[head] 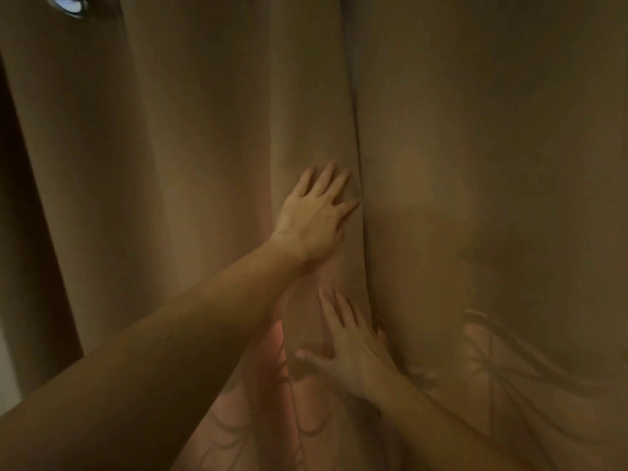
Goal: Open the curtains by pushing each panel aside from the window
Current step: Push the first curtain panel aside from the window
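Two tan curtain panels hang shut and meet at a dark vertical seam (pixel 362 198) near the middle. My left hand (pixel 314 212) lies flat on the left panel (pixel 204 147), fingers spread, fingertips at the seam. Lower down, my right hand (pixel 351 351) also rests on the left panel's edge, fingers apart and reaching up along the seam; its outer fingers are partly tucked behind the edge of the right panel (pixel 492 164). Neither hand holds a bunch of fabric.
A metal curtain ring or rod end (pixel 68 5) shows at the top left. A dark gap (pixel 20 215) runs down the far left beside the left panel. Faint pink light and a shadowed pattern show through the lower fabric (pixel 238 419).
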### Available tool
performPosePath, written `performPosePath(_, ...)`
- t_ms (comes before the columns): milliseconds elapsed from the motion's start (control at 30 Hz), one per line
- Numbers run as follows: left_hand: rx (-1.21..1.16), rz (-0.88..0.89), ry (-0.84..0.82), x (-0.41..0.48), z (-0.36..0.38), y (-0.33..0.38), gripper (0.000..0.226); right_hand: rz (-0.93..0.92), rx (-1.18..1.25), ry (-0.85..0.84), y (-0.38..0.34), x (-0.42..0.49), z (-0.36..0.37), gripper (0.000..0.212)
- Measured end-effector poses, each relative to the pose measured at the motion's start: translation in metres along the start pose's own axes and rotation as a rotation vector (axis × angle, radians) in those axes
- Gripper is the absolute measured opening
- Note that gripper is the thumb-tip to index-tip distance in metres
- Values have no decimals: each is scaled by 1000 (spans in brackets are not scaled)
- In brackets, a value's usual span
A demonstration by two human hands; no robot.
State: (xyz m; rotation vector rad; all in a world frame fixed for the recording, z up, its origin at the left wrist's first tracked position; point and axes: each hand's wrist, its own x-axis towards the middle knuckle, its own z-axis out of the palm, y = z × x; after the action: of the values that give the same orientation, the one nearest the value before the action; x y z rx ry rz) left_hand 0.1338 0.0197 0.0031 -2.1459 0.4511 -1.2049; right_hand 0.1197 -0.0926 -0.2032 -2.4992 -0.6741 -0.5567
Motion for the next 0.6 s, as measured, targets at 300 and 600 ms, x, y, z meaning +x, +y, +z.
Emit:
performPosePath(300, 76, -95, -74, -36, 21, -46, 59, -112, 63, -80, -25, 27, 24, 116)
performPosePath(600, 166, -179, -153, -96, 36, -110, 59, -194, 138, -137, -98, 53, 68, 111)
